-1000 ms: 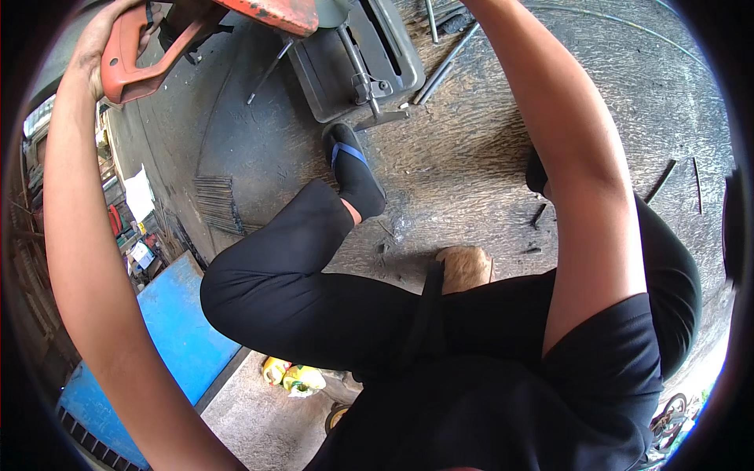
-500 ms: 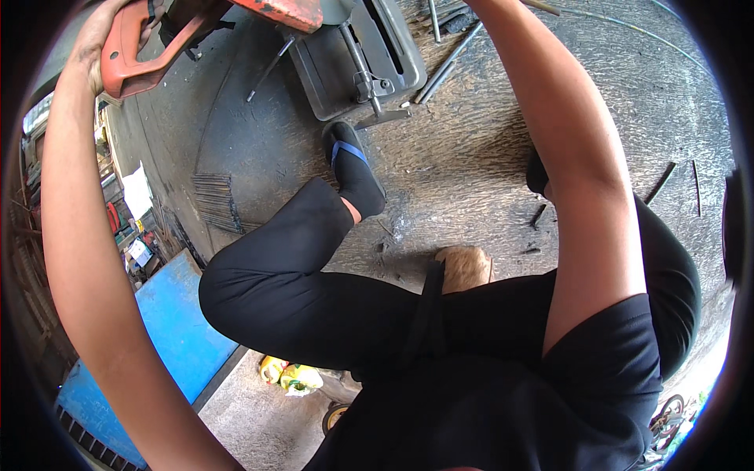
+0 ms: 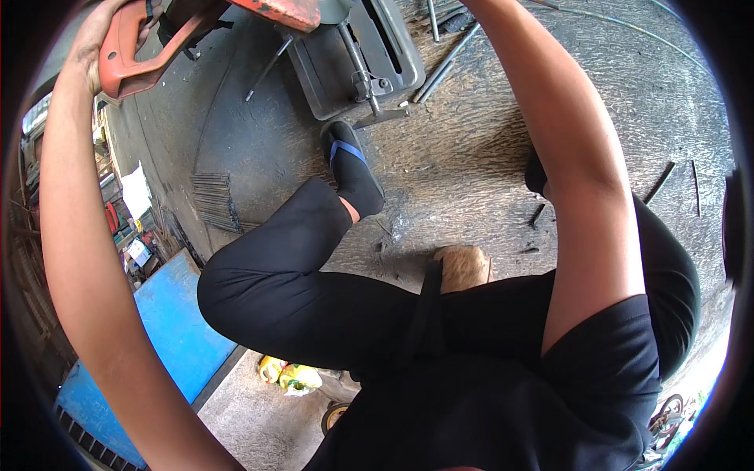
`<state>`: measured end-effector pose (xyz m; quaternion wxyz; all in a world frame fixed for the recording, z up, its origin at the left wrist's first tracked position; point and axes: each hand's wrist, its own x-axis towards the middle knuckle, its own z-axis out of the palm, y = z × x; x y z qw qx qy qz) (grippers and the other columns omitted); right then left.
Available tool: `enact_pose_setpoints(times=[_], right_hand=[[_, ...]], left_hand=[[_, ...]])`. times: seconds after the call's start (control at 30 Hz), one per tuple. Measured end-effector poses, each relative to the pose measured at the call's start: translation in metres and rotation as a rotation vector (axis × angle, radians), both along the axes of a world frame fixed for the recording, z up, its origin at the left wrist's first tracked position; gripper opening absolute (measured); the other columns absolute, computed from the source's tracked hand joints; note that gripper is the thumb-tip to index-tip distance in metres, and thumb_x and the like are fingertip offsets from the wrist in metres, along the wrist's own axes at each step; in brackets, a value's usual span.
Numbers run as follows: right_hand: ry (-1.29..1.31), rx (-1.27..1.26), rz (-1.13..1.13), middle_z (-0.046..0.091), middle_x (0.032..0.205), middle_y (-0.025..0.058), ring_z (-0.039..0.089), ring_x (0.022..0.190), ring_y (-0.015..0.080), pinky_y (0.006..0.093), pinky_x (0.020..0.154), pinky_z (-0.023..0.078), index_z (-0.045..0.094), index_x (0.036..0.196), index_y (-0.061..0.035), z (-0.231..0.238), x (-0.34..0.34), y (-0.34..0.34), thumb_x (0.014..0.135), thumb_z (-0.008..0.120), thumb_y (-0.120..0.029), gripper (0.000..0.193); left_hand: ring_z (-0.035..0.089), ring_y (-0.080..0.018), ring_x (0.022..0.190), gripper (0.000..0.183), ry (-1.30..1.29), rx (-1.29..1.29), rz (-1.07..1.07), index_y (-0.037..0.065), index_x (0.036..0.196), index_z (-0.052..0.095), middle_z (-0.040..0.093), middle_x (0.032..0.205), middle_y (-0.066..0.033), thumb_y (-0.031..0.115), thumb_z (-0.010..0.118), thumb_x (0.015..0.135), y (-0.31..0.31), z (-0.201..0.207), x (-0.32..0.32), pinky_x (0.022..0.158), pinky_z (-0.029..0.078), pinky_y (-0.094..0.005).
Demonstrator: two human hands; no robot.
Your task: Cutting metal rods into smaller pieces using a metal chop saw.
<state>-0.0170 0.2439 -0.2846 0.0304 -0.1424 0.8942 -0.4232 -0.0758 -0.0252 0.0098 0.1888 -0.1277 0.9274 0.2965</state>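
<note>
My left hand (image 3: 93,41) is closed around the orange D-shaped handle (image 3: 115,59) of a cut-off saw at the upper left, its fingers passing through the loop. The saw's orange guard (image 3: 287,11) meets the top edge of the view. Below it sits the grey metal base (image 3: 318,74) with a clamp screw (image 3: 357,67) ending in a T-bar (image 3: 382,118). My right forearm (image 3: 542,71) reaches up past the base's right side. That hand lies beyond the top edge, so its fingers and anything in them are hidden.
Metal rods (image 3: 448,63) lie right of the saw base. A bundle of thin rods (image 3: 216,202) rests on the floor at left. My sandalled foot (image 3: 351,161) is close to the T-bar. A wooden block (image 3: 465,268) is under my legs, and a blue panel (image 3: 177,314) stands lower left.
</note>
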Motion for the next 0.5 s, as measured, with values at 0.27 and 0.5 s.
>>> enact_pose_setpoints(times=[0.27, 0.5], right_hand=[[0.128, 0.044, 0.028, 0.064, 0.068, 0.017, 0.064, 0.066, 0.0313, 0.0398, 0.061, 0.051, 0.069, 0.071, -0.0032, 0.012, 0.0, 0.008, 0.061, 0.075, -0.024, 0.023], [0.201, 0.189, 0.018, 0.065, 0.07, 0.017, 0.064, 0.068, 0.0334, 0.0415, 0.063, 0.051, 0.07, 0.072, -0.0057, 0.029, 0.0, 0.009, 0.062, 0.074, -0.021, 0.019]], left_hand=[[0.056, -0.0063, 0.061, 0.042, 0.005, 0.062, -0.038, 0.009, 0.104, 0.061, 0.062, 0.079, 0.0002, 0.037, 0.073, 0.076, 0.004, -0.002, 0.005, 0.053, 0.049, -0.0183], [0.057, -0.0062, 0.062, 0.043, -0.013, 0.015, -0.002, 0.007, 0.106, 0.06, 0.062, 0.08, -0.0001, 0.036, 0.073, 0.077, 0.0, 0.002, 0.002, 0.054, 0.05, -0.019]])
